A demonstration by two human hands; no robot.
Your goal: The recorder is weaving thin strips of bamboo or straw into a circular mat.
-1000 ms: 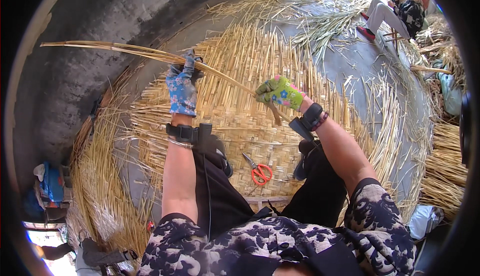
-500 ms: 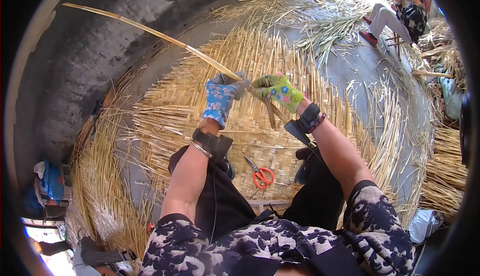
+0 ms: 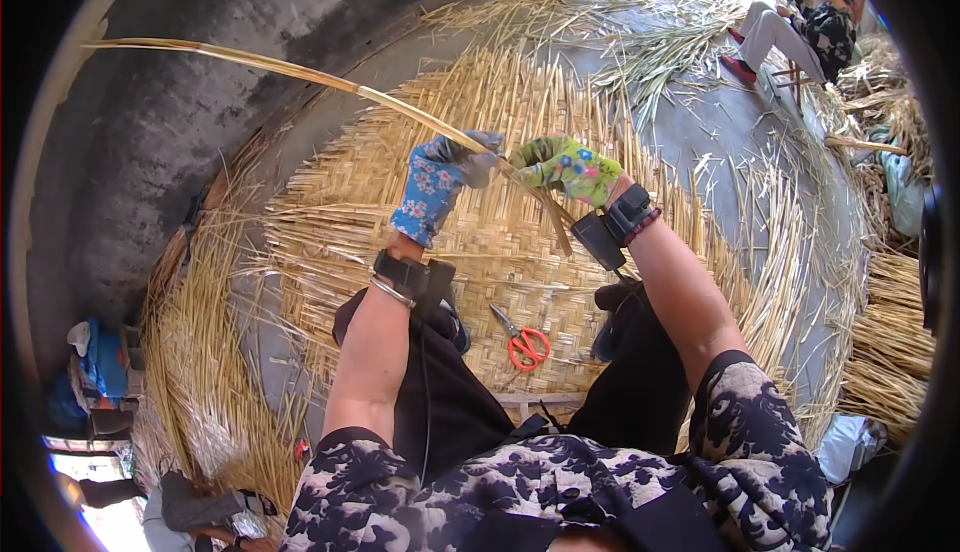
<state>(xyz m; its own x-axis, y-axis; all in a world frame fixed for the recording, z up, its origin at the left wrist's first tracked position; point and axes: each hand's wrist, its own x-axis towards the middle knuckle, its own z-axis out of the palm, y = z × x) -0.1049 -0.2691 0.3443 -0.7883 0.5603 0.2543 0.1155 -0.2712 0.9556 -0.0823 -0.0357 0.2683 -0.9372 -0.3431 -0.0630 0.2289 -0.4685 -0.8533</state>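
Note:
A long pale reed strip [image 3: 330, 80] runs from the upper left down to my two hands, held in the air over a woven reed mat [image 3: 480, 297]. My left hand [image 3: 440, 180], in a blue flowered glove with grey fingertips, is closed round the strip near its lower end. Just to the right, my right hand [image 3: 568, 169], in a green flowered glove, pinches the same strip. Its short end pokes out below the right hand. Scissors with red handles [image 3: 526, 345] lie on the mat between my legs.
Loose reed stalks [image 3: 185, 352] are heaped at the left by a dark wall [image 3: 190, 92]. Greener stalks [image 3: 655, 72] lie on the grey floor farther off. Bundled reeds [image 3: 885, 342] rest at the right. Another person [image 3: 790, 37] sits at the far right.
The strip has swung flatter, its far tip moving left and lower. My right hand has shifted slightly right, and the strip's short end has moved right with it.

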